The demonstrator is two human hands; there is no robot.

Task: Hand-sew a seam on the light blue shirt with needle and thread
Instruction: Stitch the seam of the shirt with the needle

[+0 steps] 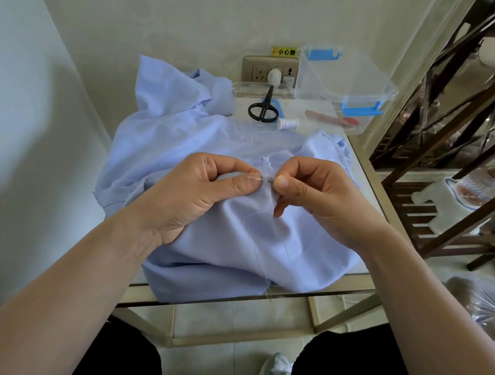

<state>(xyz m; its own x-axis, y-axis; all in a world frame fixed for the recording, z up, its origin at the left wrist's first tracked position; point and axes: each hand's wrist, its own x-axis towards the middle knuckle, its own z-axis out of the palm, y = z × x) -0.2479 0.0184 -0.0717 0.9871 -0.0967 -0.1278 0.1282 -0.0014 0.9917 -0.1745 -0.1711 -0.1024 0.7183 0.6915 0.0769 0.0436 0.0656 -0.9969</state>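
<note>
Midway across the small table (350, 284), the light blue shirt (233, 233) lies bunched, its near hem drooping over the near rim. The left hand (197, 193) grips a raised fold, thumb clamped against curled forefinger. The right hand (315, 190) pinches the needle (262, 176) between thumb and forefinger, its other fingers loosely bent. The needle bridges the short gap between the two thumbs, so a hard push would likely drive its end into the left thumb. The thread (264, 253) trails loose down the cloth towards the near edge, and such slack could loop and knot when drawn through. If the fold slips, the stitch may catch an extra layer. The scissors (263, 108) and spool (287, 124) lie far off, well apart.
</note>
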